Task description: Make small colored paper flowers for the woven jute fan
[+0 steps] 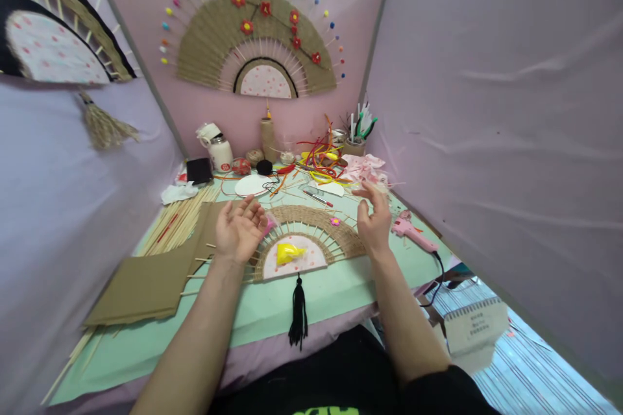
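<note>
Bamboo skewers [178, 224], one loose bundle, far left on the table. Left hand [239, 228]: palm up, fingers loosely spread, gripping nothing. One jute fan [311, 215] lies flat between the hands, long axis left-right, arc toward the far wall. It bears one yellow piece [288, 253] and one black tassel [298, 311]. Right hand [374, 220]: open, empty, over the fan's right edge. One pink glue gun [413, 233]. Notepad [474, 324] writing illegible.

Left hand [241, 230]: palm up, fingers loose and a little curled.
Right hand [374, 220]: lifted, fingers spread wide, palm turned inward.
Arms: both bare, stretched forward, well apart from each other.
</note>
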Demonstrator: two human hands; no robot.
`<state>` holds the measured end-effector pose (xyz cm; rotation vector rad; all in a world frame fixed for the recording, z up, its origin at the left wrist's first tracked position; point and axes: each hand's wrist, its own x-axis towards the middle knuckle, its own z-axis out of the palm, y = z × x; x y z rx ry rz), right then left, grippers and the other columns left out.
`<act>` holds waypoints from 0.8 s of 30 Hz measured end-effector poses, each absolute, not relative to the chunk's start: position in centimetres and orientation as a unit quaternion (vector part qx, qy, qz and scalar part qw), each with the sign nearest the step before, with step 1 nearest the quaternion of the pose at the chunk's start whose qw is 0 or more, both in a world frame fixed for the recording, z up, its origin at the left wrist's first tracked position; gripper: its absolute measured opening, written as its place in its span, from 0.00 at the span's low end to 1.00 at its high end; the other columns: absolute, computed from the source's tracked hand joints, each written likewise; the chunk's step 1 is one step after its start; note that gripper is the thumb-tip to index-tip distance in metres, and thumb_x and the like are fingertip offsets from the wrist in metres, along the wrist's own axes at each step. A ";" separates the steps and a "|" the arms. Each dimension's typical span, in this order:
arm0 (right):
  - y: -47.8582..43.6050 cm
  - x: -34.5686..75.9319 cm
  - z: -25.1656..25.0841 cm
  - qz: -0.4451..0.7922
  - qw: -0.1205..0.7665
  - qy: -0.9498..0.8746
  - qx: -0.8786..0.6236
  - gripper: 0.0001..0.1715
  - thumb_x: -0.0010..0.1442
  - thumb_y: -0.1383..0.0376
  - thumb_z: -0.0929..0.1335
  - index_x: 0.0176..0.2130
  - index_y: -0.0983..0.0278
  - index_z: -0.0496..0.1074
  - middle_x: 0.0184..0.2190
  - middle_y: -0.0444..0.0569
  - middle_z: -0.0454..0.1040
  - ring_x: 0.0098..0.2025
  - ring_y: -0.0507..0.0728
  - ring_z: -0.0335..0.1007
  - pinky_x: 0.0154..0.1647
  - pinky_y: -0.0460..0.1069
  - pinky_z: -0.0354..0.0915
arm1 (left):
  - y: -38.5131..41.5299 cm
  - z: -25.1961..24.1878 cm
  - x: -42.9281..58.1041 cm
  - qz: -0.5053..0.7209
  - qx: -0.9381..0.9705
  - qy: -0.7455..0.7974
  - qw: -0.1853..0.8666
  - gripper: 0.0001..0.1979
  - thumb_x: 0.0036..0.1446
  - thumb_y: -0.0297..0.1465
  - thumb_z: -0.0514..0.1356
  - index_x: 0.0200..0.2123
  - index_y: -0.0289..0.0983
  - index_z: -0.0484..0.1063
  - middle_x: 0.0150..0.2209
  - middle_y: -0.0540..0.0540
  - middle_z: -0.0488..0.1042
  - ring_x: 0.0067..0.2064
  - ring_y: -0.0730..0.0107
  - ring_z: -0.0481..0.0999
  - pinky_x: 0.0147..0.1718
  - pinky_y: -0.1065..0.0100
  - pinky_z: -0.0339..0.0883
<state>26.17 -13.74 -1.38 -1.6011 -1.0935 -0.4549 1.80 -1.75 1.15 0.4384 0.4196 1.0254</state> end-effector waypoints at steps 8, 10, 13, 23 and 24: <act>-14.8 25.6 -5.9 -0.142 0.337 -0.563 -0.741 0.25 0.60 0.70 0.59 0.56 0.63 0.66 0.45 0.52 0.77 0.54 0.60 0.63 0.63 0.61 0.46 | -1.4 0.9 1.8 0.487 0.205 0.205 0.824 0.15 0.58 0.36 0.52 0.39 0.32 0.72 0.30 0.44 0.73 0.31 0.70 0.74 0.30 0.70 0.71; -14.8 25.5 -6.1 -0.141 0.309 -0.568 -0.750 0.25 0.61 0.69 0.59 0.56 0.63 0.66 0.46 0.52 0.77 0.55 0.59 0.63 0.64 0.62 0.44 | -1.3 0.9 1.8 0.488 0.205 0.208 0.823 0.15 0.57 0.36 0.52 0.39 0.32 0.72 0.30 0.45 0.72 0.31 0.70 0.74 0.30 0.70 0.71; -14.8 25.5 -6.2 -0.143 0.290 -0.572 -0.754 0.25 0.61 0.69 0.59 0.56 0.63 0.66 0.46 0.53 0.77 0.54 0.59 0.64 0.64 0.62 0.42 | -1.3 0.9 1.8 0.487 0.202 0.211 0.823 0.15 0.57 0.36 0.53 0.39 0.32 0.72 0.30 0.45 0.72 0.31 0.71 0.74 0.29 0.70 0.71; -14.7 25.5 -6.6 -0.135 0.269 -0.587 -0.752 0.25 0.61 0.69 0.59 0.57 0.63 0.65 0.45 0.52 0.78 0.55 0.59 0.64 0.64 0.64 0.41 | -1.3 0.9 1.7 0.489 0.201 0.216 0.821 0.15 0.57 0.36 0.52 0.39 0.32 0.72 0.30 0.45 0.72 0.30 0.71 0.74 0.29 0.70 0.70; -14.8 25.5 -6.6 -0.134 0.270 -0.588 -0.751 0.25 0.61 0.69 0.59 0.57 0.63 0.65 0.44 0.52 0.78 0.55 0.59 0.64 0.64 0.64 0.41 | -1.3 0.9 1.7 0.489 0.203 0.215 0.821 0.15 0.57 0.36 0.52 0.39 0.32 0.72 0.30 0.45 0.72 0.30 0.71 0.74 0.29 0.70 0.70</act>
